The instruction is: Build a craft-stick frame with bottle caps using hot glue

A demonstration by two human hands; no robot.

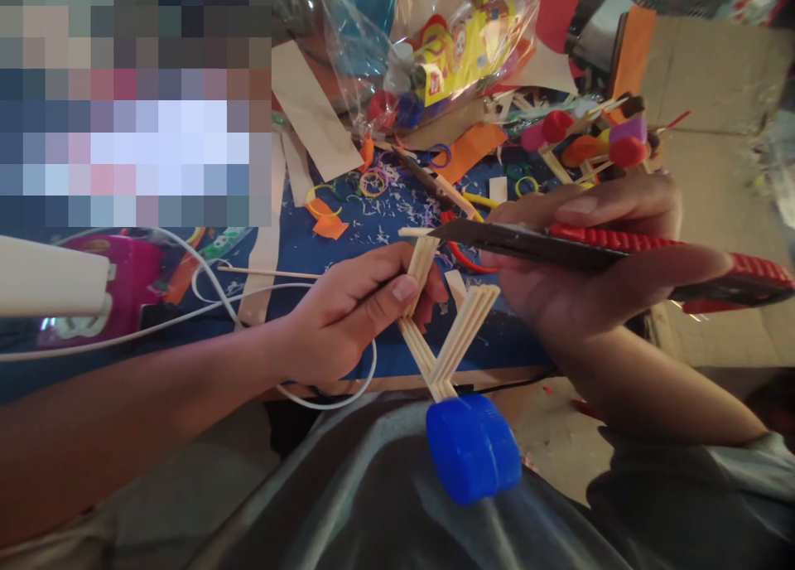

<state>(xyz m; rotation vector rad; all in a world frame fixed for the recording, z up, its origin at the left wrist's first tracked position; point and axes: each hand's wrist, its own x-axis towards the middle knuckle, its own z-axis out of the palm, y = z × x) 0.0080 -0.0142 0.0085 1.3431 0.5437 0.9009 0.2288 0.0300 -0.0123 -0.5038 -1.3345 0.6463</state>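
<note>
My left hand (366, 305) is closed around a bundled wooden stick frame (421, 259), thumb pressed on its upper arm. The sticks bend in a zigzag, and a blue bottle cap (473, 450) sits at the lower end, above my lap. My right hand (577, 255) grips a red-and-black utility knife (671, 259). Its dark blade (490, 237) points left, and the tip is at the top end of the sticks, where a short pale piece (413, 232) lies crosswise. Whether the blade is cutting into the wood I cannot tell.
Paper scraps, shavings and rubber bands (373, 182) litter the blue tabletop (391, 363). Scissors (428, 176) lie behind my hands. Further back are a clear plastic bag (366, 56) and a stick model with coloured caps (596, 143). A white cable (211, 259) loops at left beside a pink power strip (133, 272).
</note>
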